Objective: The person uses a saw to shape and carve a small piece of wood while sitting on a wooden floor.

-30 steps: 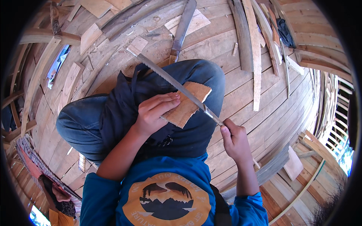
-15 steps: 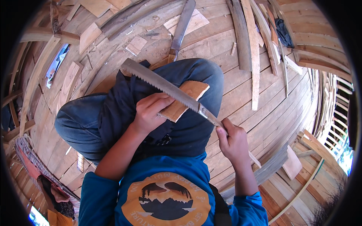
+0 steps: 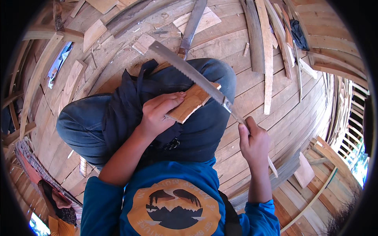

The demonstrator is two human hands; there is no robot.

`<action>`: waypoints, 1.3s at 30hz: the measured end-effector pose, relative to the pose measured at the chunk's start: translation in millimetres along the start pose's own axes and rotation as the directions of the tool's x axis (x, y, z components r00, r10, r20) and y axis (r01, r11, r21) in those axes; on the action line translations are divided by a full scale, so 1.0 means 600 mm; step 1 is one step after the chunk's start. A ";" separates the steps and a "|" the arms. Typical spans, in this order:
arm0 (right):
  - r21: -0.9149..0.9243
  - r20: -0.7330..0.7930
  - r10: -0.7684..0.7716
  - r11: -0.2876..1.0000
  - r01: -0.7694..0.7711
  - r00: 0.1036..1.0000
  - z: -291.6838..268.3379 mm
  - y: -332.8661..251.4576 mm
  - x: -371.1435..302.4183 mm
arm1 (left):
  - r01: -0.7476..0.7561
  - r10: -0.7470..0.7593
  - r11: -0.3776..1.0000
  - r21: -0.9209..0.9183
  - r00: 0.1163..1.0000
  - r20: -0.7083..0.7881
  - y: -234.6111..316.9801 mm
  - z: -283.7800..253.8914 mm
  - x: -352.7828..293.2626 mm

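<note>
My left hand (image 3: 159, 112) is closed on the near left end of a small flat wooden board (image 3: 189, 105), fingers along its upper side, above my crossed legs. A ragged, stepped edge shows on the board's right side. In my right hand (image 3: 254, 138), fingers wrapped round the handle, is a handsaw (image 3: 189, 70). Its toothed blade slants from the upper left down to my right hand and crosses over the board's far right end. Whether the teeth touch the wood I cannot tell. Dark cloth (image 3: 128, 100) lies across my lap beside my left hand.
On the plank floor ahead lies a broad blade with a brown handle (image 3: 193, 27), near wood offcuts (image 3: 144, 43). Long boards (image 3: 267, 70) lie at the right and a curved timber (image 3: 39, 78) at the left. What looks like another person (image 3: 63, 204) shows at lower left.
My right hand and the saw have shifted right, and the blade now crosses nearer the board's far end. The board has tilted in my left hand, bringing its ragged edge into view.
</note>
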State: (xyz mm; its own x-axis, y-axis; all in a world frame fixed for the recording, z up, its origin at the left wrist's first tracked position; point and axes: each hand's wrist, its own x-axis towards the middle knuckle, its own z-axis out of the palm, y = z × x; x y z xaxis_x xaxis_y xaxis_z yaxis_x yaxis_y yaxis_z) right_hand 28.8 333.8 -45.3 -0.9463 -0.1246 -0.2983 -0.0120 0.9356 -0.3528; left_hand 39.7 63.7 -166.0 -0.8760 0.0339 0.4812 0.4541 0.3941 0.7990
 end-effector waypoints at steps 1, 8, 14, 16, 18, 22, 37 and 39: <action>0.027 0.003 -0.030 0.999 0.030 1.000 -0.002 -0.018 0.001 | -0.002 0.002 1.000 0.001 1.000 -0.014 -0.001 0.001 0.007; 0.650 0.111 0.067 0.750 -0.123 0.992 0.039 -0.009 0.013 | -0.031 0.028 0.995 -0.094 0.999 -0.038 0.015 -0.013 0.029; 0.941 0.272 0.110 0.180 -0.288 0.956 0.036 -0.052 0.045 | -0.374 0.383 0.922 -0.097 0.918 0.101 0.070 -0.043 0.095; 0.948 0.271 0.064 0.158 -0.278 0.960 0.012 -0.065 0.057 | -0.395 0.402 0.916 -0.075 0.902 0.158 0.075 -0.054 0.104; 0.947 0.272 0.097 0.152 -0.284 0.957 0.004 -0.076 0.059 | -0.378 0.374 0.926 -0.017 0.910 0.176 0.074 -0.065 0.109; 0.965 0.223 0.163 0.102 -0.242 0.961 0.011 -0.070 0.057 | 0.322 -0.344 0.918 -0.232 0.937 -0.059 0.058 -0.062 0.093; 0.854 0.041 0.074 0.515 -0.073 0.996 0.002 -0.032 0.038 | 0.185 -0.185 0.983 0.004 0.981 0.062 0.122 -0.062 0.095; 0.767 0.049 0.045 0.638 -0.067 0.998 -0.015 -0.032 0.022 | 0.144 -0.159 0.975 0.167 0.984 0.082 0.134 -0.068 0.100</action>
State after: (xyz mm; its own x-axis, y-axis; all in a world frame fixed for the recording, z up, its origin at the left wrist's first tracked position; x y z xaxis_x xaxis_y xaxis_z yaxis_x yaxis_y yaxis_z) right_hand 13.5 317.0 -34.7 -0.9289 -0.0982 -0.3571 0.3032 0.3523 -0.8854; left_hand 30.0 59.7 -58.1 -0.9474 0.0457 0.3168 0.2897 0.5430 0.7882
